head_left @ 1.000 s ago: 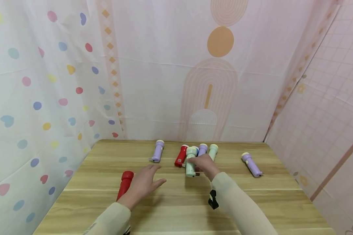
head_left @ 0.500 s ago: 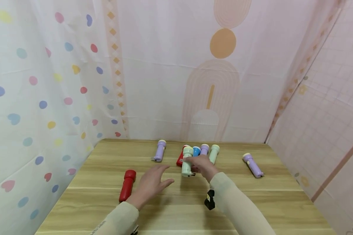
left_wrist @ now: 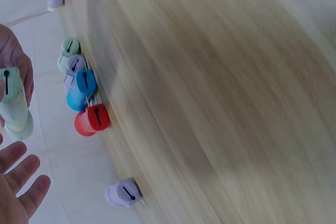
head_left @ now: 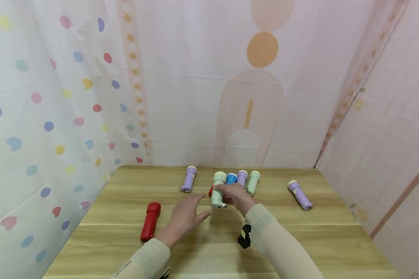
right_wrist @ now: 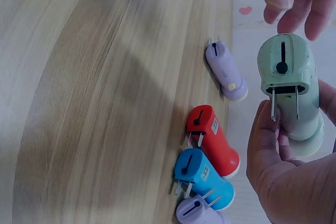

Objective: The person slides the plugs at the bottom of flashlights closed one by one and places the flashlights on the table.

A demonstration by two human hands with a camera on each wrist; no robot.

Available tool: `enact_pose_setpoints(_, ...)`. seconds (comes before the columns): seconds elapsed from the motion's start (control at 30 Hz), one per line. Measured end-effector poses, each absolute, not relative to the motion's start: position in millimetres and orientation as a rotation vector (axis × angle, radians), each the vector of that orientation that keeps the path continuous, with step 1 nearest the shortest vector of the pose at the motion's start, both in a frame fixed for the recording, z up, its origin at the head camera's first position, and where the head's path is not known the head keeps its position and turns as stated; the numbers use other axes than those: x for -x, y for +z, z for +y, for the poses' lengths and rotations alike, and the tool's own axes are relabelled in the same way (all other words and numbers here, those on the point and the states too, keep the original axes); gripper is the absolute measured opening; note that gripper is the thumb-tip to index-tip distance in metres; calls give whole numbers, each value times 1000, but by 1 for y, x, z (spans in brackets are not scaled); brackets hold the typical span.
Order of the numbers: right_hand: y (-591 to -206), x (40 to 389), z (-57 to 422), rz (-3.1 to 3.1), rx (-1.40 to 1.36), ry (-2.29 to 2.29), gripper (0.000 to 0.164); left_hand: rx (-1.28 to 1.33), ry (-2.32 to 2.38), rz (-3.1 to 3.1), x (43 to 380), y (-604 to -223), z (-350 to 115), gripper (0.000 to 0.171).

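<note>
A pale green flashlight [head_left: 217, 197] is gripped in my right hand [head_left: 238, 197], raised above the table with its lens end pointing away. In the right wrist view, two metal plug prongs [right_wrist: 285, 103] stick out of its tail. My left hand [head_left: 183, 217] hovers to its left, fingers spread and holding nothing; in the right wrist view its fingers [right_wrist: 307, 1] are close to the flashlight's tail. Behind the right hand lie a red flashlight [right_wrist: 212, 142], mostly covered in the head view, a blue one [head_left: 232, 178], a purple one [head_left: 242, 177] and another pale green one [head_left: 253, 183], side by side.
Left of the left hand lies a larger red flashlight [head_left: 150, 223]. One purple flashlight [head_left: 189, 180] is at the back left, another purple flashlight [head_left: 300, 195] to the right. Patterned curtains [head_left: 181, 97] hang around the wooden table [head_left: 321, 240].
My right hand has carried the pale green flashlight a little left, now over the red one in the row. The left hand has moved right, closer to it.
</note>
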State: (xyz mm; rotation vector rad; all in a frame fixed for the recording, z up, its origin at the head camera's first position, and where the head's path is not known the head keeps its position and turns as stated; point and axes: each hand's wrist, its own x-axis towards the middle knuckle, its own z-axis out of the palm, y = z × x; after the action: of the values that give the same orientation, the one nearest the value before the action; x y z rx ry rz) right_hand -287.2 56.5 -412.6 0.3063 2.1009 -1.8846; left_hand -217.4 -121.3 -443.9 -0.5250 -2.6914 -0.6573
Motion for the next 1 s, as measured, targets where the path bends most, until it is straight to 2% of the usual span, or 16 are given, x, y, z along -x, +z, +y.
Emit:
enact_pose_setpoints(0.23,-411,287,55,2084,-332,-1889,47,535,-620,-2629,218,-446,-113,57)
enact_pose_setpoints(0.57,-418,289,52,1990,-271,-1962,36,517,-588,-2568,217,-449,-109,55)
enact_pose_setpoints(1.0,-419,288,46,1959,-301,-1937,38,537,-545,-2493,221,-457,-110,49)
